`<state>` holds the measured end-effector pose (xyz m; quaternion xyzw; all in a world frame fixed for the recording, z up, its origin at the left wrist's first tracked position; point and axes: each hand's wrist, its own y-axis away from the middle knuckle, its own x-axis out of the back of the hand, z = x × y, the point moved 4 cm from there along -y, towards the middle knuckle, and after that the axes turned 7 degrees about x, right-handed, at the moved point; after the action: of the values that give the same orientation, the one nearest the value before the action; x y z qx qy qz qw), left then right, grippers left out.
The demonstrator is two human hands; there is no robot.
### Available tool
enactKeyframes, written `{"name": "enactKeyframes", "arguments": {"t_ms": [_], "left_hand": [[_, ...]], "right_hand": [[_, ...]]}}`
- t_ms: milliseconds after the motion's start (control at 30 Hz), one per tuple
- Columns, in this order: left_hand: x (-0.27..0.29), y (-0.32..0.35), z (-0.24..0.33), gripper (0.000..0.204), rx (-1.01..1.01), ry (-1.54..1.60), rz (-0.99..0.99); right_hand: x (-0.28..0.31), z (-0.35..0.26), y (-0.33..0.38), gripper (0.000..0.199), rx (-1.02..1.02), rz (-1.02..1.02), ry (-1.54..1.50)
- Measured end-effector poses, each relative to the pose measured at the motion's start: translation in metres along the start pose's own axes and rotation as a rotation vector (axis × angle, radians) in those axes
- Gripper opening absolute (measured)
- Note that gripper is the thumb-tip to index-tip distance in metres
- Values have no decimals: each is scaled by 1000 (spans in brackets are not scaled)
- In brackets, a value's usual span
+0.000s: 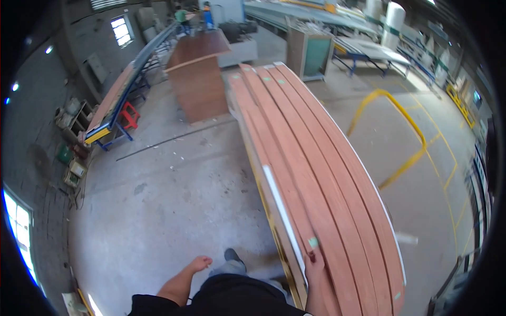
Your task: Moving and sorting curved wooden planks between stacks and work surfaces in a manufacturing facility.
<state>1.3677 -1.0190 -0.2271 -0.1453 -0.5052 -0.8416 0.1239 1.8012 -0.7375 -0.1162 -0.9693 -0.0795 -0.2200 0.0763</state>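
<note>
Workshop floor [174,200], bare concrete, lies to the left of the stack of reddish-brown wood-grain panels [316,174]; the stack stands on edge and leans, running from my right hip away toward the far wall; yellow floor lines [406,131] curve to its right; a brown cabinet [197,79] stands beyond its far end, to the left; a long blue-framed bench [113,116] lies well left of the stack, with a red stool [129,116] beside it. A pale strip [282,210] edges the nearest panel, on the stack's left face. My right hand [314,274] rests flat on the near end of the stack, fingers together and pressed against the top edges, just below a small green tag [313,243]; my left hand [197,262] hangs free to the stack's left, touching nothing, fingers loosely together. My judgement: the panels lean with only one palm steadying them; a sideways shove could let them slide apart or tip toward the floor; my foot [232,255], just left of the stack's base, could be caught.
</note>
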Motion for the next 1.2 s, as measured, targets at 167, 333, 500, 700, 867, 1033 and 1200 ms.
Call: {"name": "enactKeyframes", "arguments": {"t_ms": [167,333,500,700,867,1033,1200], "left_hand": [[105,-62,-63,38,158,43,46],[201,-104,-48,38,80,271,129],[281,-158,5,38,4,461,224],[374,-231,4,37,20,457,129],[462,-260,-67,28,-302,-619,322],[559,-270,-105,34,301,1058,532],[593,-285,-111,40,516,1388,412]], "right_hand": [[-134,-46,-20,32,-269,-274,-109],[-153,119,26,42,-688,-660,177],[-267,132,-48,58,-387,-818,263],[-455,97,-160,30,414,-953,413],[-596,19,-302,16,140,-1012,298],[-809,-165,-477,38,-219,-887,221],[-994,-302,-608,35,132,-875,246]]}}
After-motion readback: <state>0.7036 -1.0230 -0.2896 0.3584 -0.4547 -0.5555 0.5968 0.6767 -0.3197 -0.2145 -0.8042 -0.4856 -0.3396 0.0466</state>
